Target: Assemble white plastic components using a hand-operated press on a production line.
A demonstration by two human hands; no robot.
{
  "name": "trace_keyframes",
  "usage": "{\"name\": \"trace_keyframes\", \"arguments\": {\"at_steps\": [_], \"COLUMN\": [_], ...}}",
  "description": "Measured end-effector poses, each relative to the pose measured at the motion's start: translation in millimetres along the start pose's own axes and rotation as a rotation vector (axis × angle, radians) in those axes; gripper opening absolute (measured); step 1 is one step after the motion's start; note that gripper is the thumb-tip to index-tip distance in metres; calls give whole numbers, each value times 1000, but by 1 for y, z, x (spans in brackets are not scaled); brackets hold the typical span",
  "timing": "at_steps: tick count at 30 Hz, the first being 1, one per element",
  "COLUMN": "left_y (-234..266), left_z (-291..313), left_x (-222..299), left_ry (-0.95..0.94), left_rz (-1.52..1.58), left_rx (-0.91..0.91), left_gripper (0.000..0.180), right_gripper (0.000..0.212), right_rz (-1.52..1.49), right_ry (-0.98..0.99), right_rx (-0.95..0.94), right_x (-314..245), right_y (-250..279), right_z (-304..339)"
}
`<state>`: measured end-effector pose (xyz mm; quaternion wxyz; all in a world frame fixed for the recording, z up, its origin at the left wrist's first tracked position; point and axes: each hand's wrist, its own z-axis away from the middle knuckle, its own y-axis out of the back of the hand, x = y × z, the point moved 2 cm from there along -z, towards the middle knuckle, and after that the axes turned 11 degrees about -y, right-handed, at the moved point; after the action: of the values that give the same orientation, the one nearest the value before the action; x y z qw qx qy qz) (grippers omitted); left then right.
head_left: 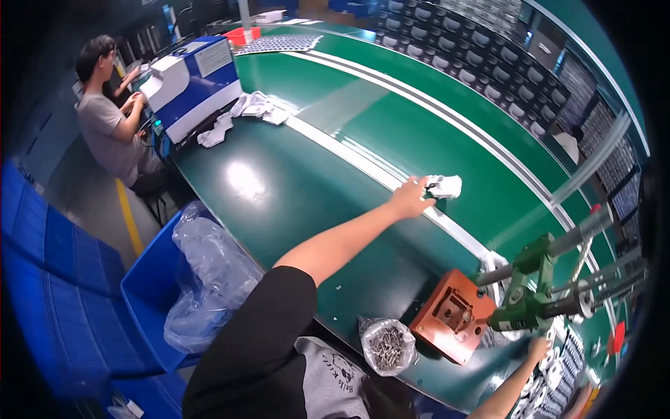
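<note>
My left arm reaches out over the green conveyor belt, and my left hand (410, 198) has its thumb and index finger at the near end of a white plastic part (447, 186) with a dark piece at its edge. At the lower right, beside a pile of small white parts (553, 373), is my right hand (539, 348). Its fingers are drawn together, and what they hold is too small to make out. Between my arms, an orange-brown fixture block (452, 318) with a shaped recess sits under a green press (523, 300).
A clear bag of small metal pins (388, 346) stands at the table's near edge. To the left is a blue bin (150, 286) with a plastic bag (209, 272). Farther off, a person (112, 119) sits at a blue-and-white machine (195, 84), near white parts (258, 106).
</note>
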<state>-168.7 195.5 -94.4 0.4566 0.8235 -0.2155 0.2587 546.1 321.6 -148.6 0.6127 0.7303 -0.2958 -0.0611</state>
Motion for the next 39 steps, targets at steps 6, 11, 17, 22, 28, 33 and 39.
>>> {"name": "trace_keyframes", "arguments": {"at_steps": [6, 11, 17, 22, 28, 33, 39], "left_y": [195, 364, 431, 420, 428, 416, 313], "left_z": [42, 119, 163, 147, 162, 164, 143], "left_x": [-138, -242, -341, -376, -363, -344, -210], "left_ry": [373, 730, 987, 864, 910, 866, 330], "left_rz": [-683, -1045, -860, -851, -469, -488, -746], "left_rx": [71, 285, 320, 41, 290, 148, -530], "left_gripper": [49, 57, 58, 40, 46, 50, 30], "right_gripper": [44, 39, 31, 47, 62, 82, 86], "right_rz": [98, -608, -943, -1450, -1854, -1995, -2309], "right_ry": [-1, 111, 81, -351, -162, 121, 559], "right_rx": [-83, 82, 451, -110, -569, -911, -1475], "right_x": [1, 25, 86, 38, -15, -13, -21], "right_y": [33, 71, 40, 99, 200, 234, 262], "right_z": [8, 44, 107, 206, 278, 309, 349]}}
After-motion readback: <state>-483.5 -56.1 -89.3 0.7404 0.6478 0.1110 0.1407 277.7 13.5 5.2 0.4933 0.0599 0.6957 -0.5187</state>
